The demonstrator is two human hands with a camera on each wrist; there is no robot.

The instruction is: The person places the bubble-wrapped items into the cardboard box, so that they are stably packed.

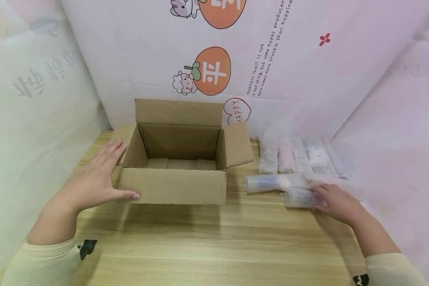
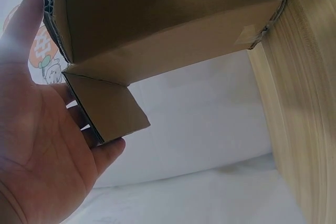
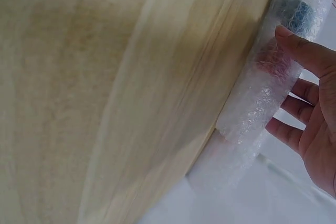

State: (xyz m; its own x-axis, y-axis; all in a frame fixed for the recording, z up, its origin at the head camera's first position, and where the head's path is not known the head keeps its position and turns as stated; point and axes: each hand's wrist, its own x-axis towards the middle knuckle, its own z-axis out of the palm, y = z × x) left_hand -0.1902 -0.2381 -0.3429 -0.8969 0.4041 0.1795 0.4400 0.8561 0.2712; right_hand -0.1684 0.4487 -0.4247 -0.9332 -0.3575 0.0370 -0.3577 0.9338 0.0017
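Observation:
An uncovered cardboard box (image 1: 173, 186) stands on the wooden table with its flaps folded outward. My left hand (image 1: 93, 178) rests on its left front corner, fingers fairly straight along the left flap (image 2: 107, 106) and thumb on the front flap. At the right, my right hand (image 1: 337, 202) holds a bubble-wrapped cylinder (image 1: 300, 198), the nearest of a group. In the right wrist view, its thumb lies on one side of the wrapped cylinder (image 3: 273, 59), and the other fingers are on the far side. Dark and reddish patches show through the wrap.
Another bubble-wrapped roll (image 1: 264, 182) lies crosswise just behind the held one. Several more wrapped items (image 1: 286, 155) lie side by side against the back. Printed white sheeting (image 1: 289, 59) walls the table (image 1: 214, 246) at the back and both sides.

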